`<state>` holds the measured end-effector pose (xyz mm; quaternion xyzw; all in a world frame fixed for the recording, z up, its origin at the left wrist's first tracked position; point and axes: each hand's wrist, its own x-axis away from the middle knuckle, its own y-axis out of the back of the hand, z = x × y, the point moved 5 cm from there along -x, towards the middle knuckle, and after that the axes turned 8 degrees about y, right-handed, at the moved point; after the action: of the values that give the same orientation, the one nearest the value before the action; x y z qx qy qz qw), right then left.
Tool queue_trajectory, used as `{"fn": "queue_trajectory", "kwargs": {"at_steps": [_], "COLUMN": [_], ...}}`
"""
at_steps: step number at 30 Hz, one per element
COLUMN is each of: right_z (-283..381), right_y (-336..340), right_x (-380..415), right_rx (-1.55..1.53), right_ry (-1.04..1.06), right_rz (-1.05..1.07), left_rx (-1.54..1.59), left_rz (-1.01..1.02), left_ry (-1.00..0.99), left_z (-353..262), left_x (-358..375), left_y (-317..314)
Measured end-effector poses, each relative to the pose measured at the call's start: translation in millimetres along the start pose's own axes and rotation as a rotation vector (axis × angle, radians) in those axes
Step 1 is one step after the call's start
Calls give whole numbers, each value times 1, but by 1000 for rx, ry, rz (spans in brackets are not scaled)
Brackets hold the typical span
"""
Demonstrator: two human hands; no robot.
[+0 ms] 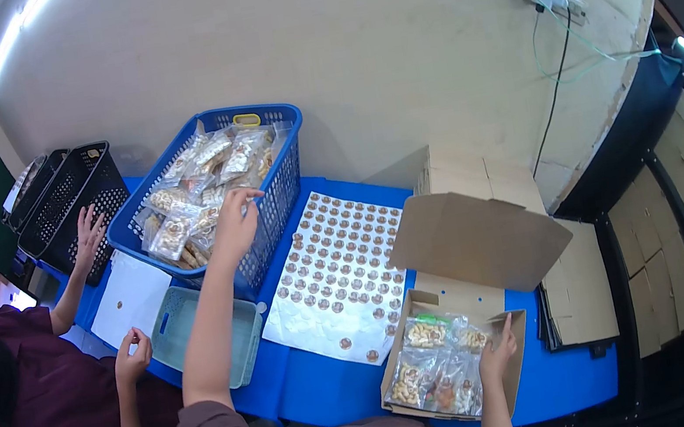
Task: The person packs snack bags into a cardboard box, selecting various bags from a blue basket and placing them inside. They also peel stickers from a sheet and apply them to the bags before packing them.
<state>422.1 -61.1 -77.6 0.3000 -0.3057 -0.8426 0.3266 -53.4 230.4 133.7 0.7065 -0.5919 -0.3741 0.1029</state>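
Observation:
My left hand (238,222) is raised over the near right part of a blue basket (294,145) heaped with clear bags of snacks (214,157). Its fingers are bent, and whether anything is between them is too small to tell. On the right, my right hand (497,354) rests at the right side of an open cardboard box (517,364), with the index finger stretched out. Several bags of snacks (435,363) lie inside that box, one with a green strip. The raised brown lid (483,237) stands behind them.
A white sheet (301,321) with rows of round stickers lies between basket and box. Left are a green tray (248,351), black baskets (83,199) and a co-worker (59,388) with both hands over the table. Flat cardboard (579,293) is stacked at right.

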Motion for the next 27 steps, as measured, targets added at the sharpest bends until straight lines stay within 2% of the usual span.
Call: {"fn": "queue_trajectory", "kwargs": {"at_steps": [1,3,4,6,7,9,11,13,15,17,18,20,23,27], "right_z": [-3,-4,-2,-8,-7,-3,-4,-8,-7,-3,-2,-5,-4,-2], "right_y": [3,9,13,13,13,17,18,20,22,25,28,28,29,32], "right_x": [-1,-5,-5,-5,-6,-6,-6,-3,-1,0,3,4,1,-3], "right_rx": [9,26,35,73,69,73,79,89,75,71,66,65,51,35], "right_ry": [-23,-29,-27,-26,-25,-55,-51,-52,-76,-107,-142,-133,-126,-75], "right_rz": [-13,-36,-61,-115,-126,-93,-104,-113,-128,-123,-113,-128,-157,-202], "left_rx": [3,-188,-187,-1168,-1164,-1089,-1031,-926,-903,-1006,-1051,-1010,-946,-937], "left_rz": [-12,78,70,204,194,450,422,374,400,323,352,287,156,32], "left_ry": [-2,64,58,255,248,418,430,347,357,295,282,282,259,128], "left_z": [21,64,66,86,100,140,151,153,155,152,145,186,158,71], "left_x": [-23,-64,-73,-91,-105,-125,-133,-135,-140,-144,-141,-152,-152,-136], "left_y": [-2,-15,-18,-28,-36,-53,-63,-80,-86,-78,-73,-92,-78,-39]}}
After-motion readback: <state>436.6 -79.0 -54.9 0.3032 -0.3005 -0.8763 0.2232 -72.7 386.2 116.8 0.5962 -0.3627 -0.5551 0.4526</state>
